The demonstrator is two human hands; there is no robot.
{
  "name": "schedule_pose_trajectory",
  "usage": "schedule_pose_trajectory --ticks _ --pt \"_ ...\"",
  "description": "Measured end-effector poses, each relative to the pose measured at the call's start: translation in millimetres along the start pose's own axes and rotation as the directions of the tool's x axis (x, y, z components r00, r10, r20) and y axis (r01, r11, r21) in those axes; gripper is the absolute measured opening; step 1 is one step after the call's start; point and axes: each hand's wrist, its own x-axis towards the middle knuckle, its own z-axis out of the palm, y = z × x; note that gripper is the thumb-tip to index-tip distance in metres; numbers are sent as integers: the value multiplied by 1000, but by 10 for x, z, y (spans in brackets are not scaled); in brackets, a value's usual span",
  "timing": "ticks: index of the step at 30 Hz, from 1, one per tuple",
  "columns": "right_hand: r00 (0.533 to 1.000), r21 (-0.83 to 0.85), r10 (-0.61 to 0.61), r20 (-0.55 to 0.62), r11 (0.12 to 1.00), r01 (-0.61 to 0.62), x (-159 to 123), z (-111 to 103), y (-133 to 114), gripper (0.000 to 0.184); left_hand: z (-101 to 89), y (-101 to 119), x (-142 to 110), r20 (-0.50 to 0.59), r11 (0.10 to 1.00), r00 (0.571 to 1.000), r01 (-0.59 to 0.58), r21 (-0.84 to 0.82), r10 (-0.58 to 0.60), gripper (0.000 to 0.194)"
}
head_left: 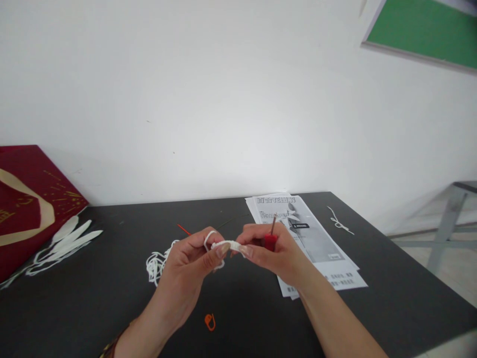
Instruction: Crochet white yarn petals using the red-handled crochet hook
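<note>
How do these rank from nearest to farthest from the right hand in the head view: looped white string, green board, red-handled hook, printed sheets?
From the right hand:
1. Red-handled hook: held in it.
2. Printed sheets: just behind it and to its right.
3. Looped white string: farther right, past the sheets.
4. Green board: high up at the right.

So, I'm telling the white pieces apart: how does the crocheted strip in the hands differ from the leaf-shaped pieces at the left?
The crocheted strip is pinched between the left hand and right hand, while the leaf-shaped pieces lie fanned on the black table. The crocheted strip shows as one narrow, bowed band, partly hidden; the leaf-shaped pieces are several elongated, tapering shapes. Both are white.
</note>
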Motion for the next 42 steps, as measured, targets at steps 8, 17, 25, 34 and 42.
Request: schedule_pose_trajectory --ticks 8,17,25,34,42 --pt "1000 18 2 2 1000 -2 -12 0 2 26 2 19 -2 10 1000 1000 -1 13 1 20" --pt "1000 18 9 -3 1000 -9 -10 5 24 25 -6 11 -12 14 999 1000 -1 32 0 22" --pt "1000 23 11 8 1000 -11 -13 2 23 24 20 31 -8 30 999 999 -20 -30 21 23" --pt "1000 20 21 1 1000 -21 -6 6 24 27 10 19 -8 54 999 998 -36 2 36 22" --pt "1000 30 16 8 999 -16 -13 8 29 20 3 14 -14 29 1000 999 -27 12 26 21"
